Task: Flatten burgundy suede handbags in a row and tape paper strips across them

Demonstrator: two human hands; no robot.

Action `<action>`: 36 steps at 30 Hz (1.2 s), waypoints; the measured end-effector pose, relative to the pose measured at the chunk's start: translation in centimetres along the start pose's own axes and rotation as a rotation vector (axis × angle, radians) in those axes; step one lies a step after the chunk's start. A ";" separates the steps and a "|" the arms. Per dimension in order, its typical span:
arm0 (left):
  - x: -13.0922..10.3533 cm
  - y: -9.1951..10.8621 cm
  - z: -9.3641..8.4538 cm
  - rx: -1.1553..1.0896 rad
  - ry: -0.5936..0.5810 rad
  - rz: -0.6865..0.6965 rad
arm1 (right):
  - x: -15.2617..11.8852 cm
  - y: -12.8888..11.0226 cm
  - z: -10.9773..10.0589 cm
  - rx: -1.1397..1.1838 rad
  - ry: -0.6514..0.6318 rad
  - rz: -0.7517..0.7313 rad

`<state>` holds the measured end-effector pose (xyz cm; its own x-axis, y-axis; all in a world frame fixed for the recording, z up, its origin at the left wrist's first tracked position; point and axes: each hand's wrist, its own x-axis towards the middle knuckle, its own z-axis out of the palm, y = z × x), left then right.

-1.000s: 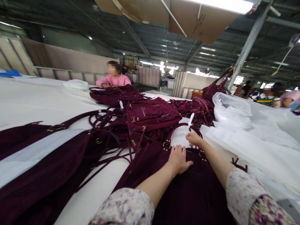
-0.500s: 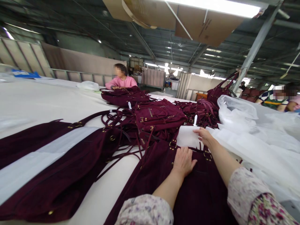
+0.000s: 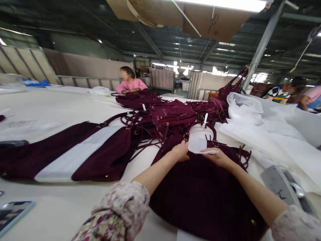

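A dark maroon handbag (image 3: pixel 200 190) lies flat in front of me, its top edge and looped handle facing away. My right hand (image 3: pixel 217 156) pinches a folded white sheet (image 3: pixel 198 145), paper or thin foam, at the bag's opening. At the left end of that opening, my left hand (image 3: pixel 181 151) has its fingers curled over the bag's edge, beside the buckle and against the sheet's left side. Its fingertips are partly hidden. A white tag (image 3: pixel 205 119) stands up at the handle.
To the left lies another maroon bag (image 3: pixel 105 154) with a white sheet strip (image 3: pixel 77 154) across it. More maroon bags (image 3: pixel 173 115) are heaped ahead. White wrapping (image 3: pixel 250 110) and a grey dispenser (image 3: pixel 282 184) are at right, a phone (image 3: pixel 15 214) at lower left. A co-worker (image 3: pixel 131 82) sits beyond.
The white sheet has come down from above the bag's opening to its edge with my right hand. My left hand has shifted left from the bag's front to its top edge.
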<state>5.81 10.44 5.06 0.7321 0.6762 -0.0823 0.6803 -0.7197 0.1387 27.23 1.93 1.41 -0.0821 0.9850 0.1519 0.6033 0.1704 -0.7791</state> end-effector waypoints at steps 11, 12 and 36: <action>-7.6 1.7 2.7 0.190 0.016 0.456 | -6.4 -2.0 4.1 -0.589 -0.263 0.035; -7.9 1.8 2.9 0.180 -0.001 0.444 | -6.9 -2.4 4.4 -0.623 -0.273 0.040; -13.4 3.2 2.4 0.122 -0.290 0.416 | -20.7 -6.9 6.1 -0.774 -0.071 -0.022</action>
<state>-1.71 -1.26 4.25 0.9092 0.2704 -0.3167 0.3165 -0.9429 0.1035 19.94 -19.45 -0.11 -0.1354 0.9854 0.1032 0.9810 0.1480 -0.1255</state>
